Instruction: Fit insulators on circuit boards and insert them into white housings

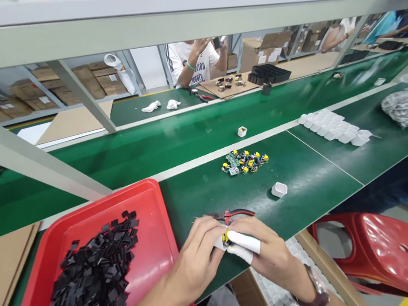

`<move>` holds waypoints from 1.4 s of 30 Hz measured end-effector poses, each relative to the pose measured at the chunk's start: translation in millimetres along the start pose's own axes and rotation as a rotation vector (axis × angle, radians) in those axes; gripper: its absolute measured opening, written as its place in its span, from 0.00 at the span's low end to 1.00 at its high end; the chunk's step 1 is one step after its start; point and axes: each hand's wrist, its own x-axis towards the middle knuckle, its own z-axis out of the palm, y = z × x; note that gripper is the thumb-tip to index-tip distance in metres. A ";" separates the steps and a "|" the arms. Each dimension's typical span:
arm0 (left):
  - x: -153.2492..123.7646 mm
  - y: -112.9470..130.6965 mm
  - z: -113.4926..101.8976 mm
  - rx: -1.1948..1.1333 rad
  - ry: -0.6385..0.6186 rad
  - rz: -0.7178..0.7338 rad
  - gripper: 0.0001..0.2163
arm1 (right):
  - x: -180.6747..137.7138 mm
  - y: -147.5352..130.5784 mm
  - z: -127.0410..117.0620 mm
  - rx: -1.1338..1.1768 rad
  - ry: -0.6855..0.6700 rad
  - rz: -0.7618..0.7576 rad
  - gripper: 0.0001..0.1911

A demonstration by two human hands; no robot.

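Close to the bench's front edge, my left hand is closed on a small white plastic housing. My right hand, with white covers on two fingers, pinches a small circuit board with a yellow part at the housing's opening. My fingers partly hide both pieces, and I cannot tell how deep the board sits. Just beyond my fingertips lie red-and-black pliers. Another white housing stands to the right, and a pile of circuit boards with yellow parts lies farther back.
A red tray of black plastic pieces is at left. White housings stand in rows at right, near a red stool. A green conveyor belt runs behind, under a metal frame. Across it, a person works.
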 end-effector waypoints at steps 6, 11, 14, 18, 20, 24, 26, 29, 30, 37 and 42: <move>4.9 6.9 -4.1 -0.104 -0.027 -0.016 0.16 | -5.3 6.3 10.6 0.733 0.022 0.582 0.28; 4.9 8.1 -3.2 0.013 -0.038 0.057 0.17 | -12.8 7.9 30.6 0.856 0.122 0.760 0.26; -0.7 2.8 -2.1 0.128 -0.108 0.107 0.16 | -20.0 9.1 30.0 0.844 0.100 0.752 0.29; -9.9 -6.7 -5.2 0.190 -0.182 0.092 0.10 | -31.2 17.1 5.5 0.507 0.099 0.693 0.32; -13.0 -9.0 -5.4 0.213 -0.185 0.083 0.07 | -35.2 22.8 -9.5 0.321 0.148 0.689 0.24; -14.5 -9.2 4.8 0.321 -0.287 0.102 0.02 | -38.1 31.4 -24.6 0.172 0.200 0.698 0.14; -14.2 -9.7 12.2 0.414 -0.394 0.087 0.04 | -37.8 32.8 -24.2 0.133 0.199 0.676 0.13; -14.7 -12.2 18.4 0.479 -0.504 0.037 0.03 | -36.7 33.1 -20.5 0.060 0.179 0.616 0.13; -15.5 -13.1 18.8 0.476 -0.509 0.026 0.03 | -36.5 33.2 -19.6 0.035 0.170 0.594 0.13; -28.2 -13.9 20.2 0.393 -0.405 0.051 0.11 | -42.0 34.8 -21.1 -0.017 0.163 0.525 0.13; -18.7 -15.7 24.0 0.137 -0.432 -0.144 0.11 | -46.3 34.6 -21.5 -0.072 0.200 0.501 0.12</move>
